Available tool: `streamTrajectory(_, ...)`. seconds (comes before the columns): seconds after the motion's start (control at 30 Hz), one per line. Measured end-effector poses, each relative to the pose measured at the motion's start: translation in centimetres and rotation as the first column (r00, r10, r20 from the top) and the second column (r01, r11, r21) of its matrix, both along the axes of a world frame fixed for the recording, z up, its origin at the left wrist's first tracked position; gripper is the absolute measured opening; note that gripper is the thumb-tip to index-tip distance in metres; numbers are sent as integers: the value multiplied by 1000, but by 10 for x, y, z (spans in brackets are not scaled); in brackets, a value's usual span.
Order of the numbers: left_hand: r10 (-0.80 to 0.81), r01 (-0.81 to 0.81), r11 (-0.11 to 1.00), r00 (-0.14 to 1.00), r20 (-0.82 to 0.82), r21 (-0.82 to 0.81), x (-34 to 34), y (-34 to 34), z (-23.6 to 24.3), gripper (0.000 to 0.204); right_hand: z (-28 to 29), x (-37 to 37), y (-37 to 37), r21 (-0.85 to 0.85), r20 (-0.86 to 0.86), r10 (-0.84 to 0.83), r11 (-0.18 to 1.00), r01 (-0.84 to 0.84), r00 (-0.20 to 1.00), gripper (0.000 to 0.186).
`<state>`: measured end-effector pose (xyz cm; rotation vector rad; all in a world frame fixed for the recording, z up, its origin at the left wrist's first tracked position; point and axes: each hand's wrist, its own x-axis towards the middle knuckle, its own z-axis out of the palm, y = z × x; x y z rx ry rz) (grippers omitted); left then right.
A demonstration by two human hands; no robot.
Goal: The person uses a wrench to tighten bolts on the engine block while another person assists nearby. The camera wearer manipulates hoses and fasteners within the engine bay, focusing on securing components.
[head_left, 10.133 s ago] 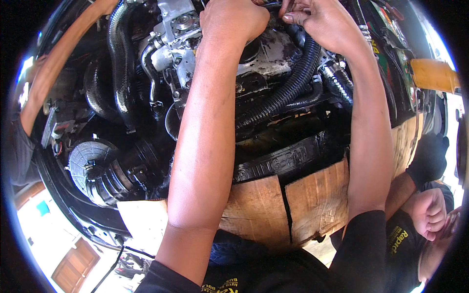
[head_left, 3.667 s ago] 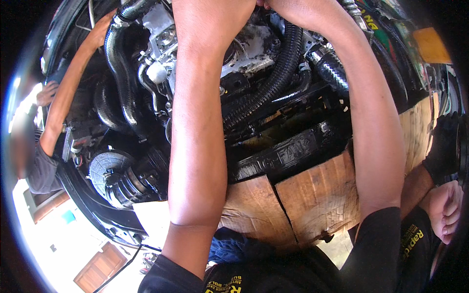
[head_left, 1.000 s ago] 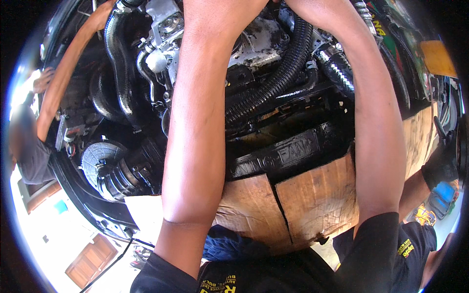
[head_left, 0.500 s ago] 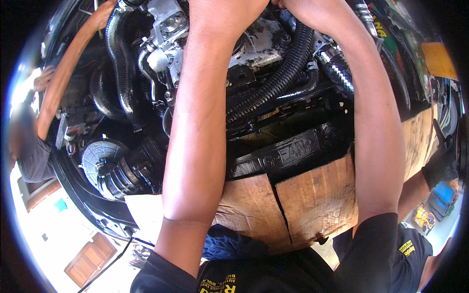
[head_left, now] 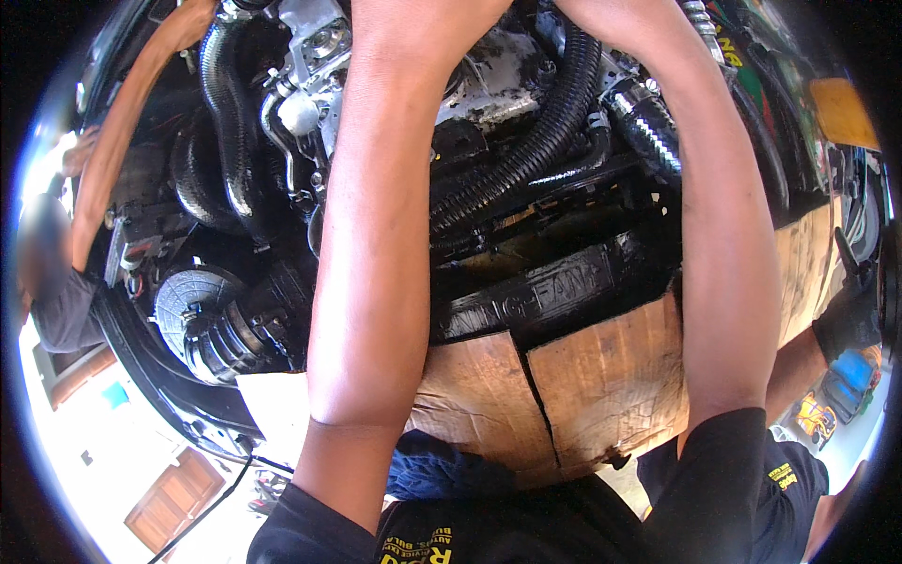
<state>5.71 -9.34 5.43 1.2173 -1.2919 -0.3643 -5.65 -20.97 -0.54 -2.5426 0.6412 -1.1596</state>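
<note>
Both my forearms reach up over an open engine bay. My left hand (head_left: 427,21) shows only its wrist and back at the top edge, above a grey, oil-stained metal engine part (head_left: 507,80). Close by at the top, my right hand (head_left: 611,15) is likewise cut off by the frame. The fingers of both hands are out of sight, so what they hold or touch does not show. A thick black corrugated hose (head_left: 536,155) curves down between my forearms. Beside my right forearm lies a shiny dark hose (head_left: 642,122) with a clamp.
Cardboard sheets (head_left: 611,376) cover the bay's front edge, below a black panel (head_left: 554,282). A round air filter housing (head_left: 194,305) sits at left. One co-worker's arm (head_left: 132,113) reaches in from the left; another person's gloved hand (head_left: 846,324) is at right.
My forearms have shifted very slightly to the left, and my hands have drawn a little apart at the top edge. The engine parts stay in place.
</note>
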Motion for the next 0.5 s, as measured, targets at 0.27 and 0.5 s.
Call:
streamTrajectory(0.27, 4, 96, 955, 943, -334, 282, 1, 0, 35, 34, 3, 0, 4, 43, -26, 4, 999, -3, 1000, 19)
streamTrajectory(0.5, -37, 86, 981, 963, -268, 175, 12, -3, 13, 36, 12, 3, 4, 82, -38, 25, 996, -21, 999, 19)
